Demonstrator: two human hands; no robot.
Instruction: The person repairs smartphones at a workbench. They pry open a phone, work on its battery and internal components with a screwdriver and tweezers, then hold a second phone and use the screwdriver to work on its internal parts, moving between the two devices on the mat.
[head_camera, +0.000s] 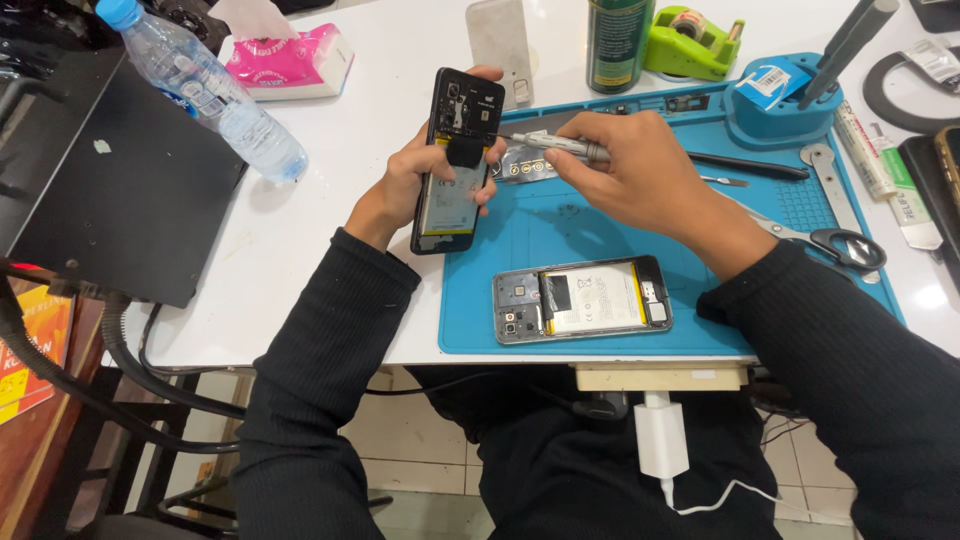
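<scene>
Fingers (478, 190) of your left hand (420, 185) clamp the opened phone (457, 160) by its edges; it looks fragile, right hand (625, 170) pinching the screwdriver (560, 146).

Left hand (420, 180) and right hand (630, 170) raised, fingers curled closed.

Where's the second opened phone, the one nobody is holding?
In the head view, the second opened phone lies flat on the blue work mat near its front edge, below the right hand, with scissors to its right.
</scene>
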